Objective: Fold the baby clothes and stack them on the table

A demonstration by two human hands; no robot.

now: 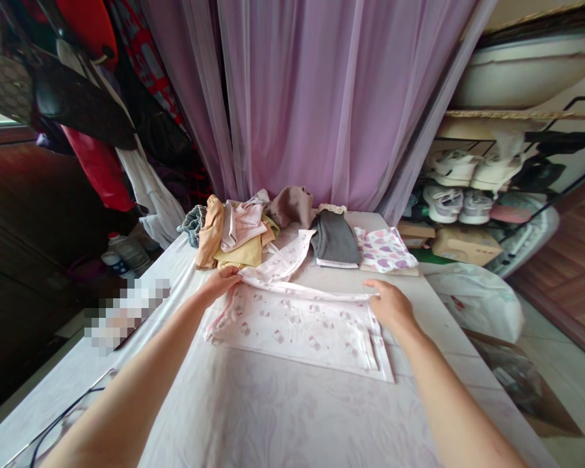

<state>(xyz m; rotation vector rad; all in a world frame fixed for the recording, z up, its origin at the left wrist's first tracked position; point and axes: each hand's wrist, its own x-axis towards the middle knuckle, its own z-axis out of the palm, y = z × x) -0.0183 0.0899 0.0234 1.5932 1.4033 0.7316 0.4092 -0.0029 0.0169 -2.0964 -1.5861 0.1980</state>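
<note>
Loosely spread across the middle of the cloth-covered surface (283, 422) lies a thin white garment (292, 318), dotted with small, evenly scattered motifs and edged with pink at its left end. The left hand (225, 281) has its fingertips pinched on the garment's far left corner, while the right hand (392, 304) grips the far right corner between thumb and fingers, so that the far edge runs between them in a soft, rolled ridge. The near part lies in a flat, roughly four-sided shape with slight wrinkles, and a narrower strip of the same print slants away to the far side. Beyond it on the left is a rumpled heap: a crinkled dark blue piece (193, 224), a limp tan cloth (209, 234), a smooth yellow fabric (244, 252) and a pale pink garment (242, 224) bunched in folds. Next to these, a brownish cloth (293, 207) rises in a rounded mound. Farther right, a matte charcoal garment (338, 238) is folded into a thick oblong, just beside a flat, heart-printed cloth (387, 250). At the far side, a purple curtain (297, 97) hangs in long vertical pleats under a sheer layer.
</note>
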